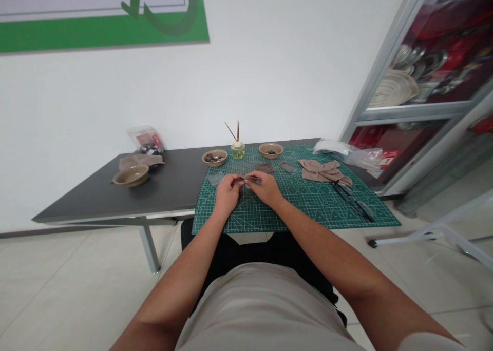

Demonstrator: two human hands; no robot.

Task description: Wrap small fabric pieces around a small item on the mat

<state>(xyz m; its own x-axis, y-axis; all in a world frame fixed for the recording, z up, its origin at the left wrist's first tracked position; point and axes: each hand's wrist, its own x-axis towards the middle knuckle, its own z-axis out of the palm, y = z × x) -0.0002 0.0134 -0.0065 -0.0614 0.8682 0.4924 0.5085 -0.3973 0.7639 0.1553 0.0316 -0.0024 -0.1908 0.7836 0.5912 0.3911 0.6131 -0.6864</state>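
While both hands are held low over a green gridded cutting mat point(308, 212), a narrow grey strip point(250, 179) is pinched by the fingers point(236, 182) of the left hand point(227, 194) and right hand point(265, 189), pressed together on it just above the mat; a small grey square sheet point(215, 178) is seen near the left hand; a small brown square sheet point(264, 168) lies ahead of the right hand; crumpled beige cloth point(322, 170) is placed further right.

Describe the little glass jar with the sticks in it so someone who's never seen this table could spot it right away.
Find the green cutting mat on the dark table. At its far edge, look between one small tan bowl and another. The glass jar stands there, the only thing with two thin sticks rising from it.
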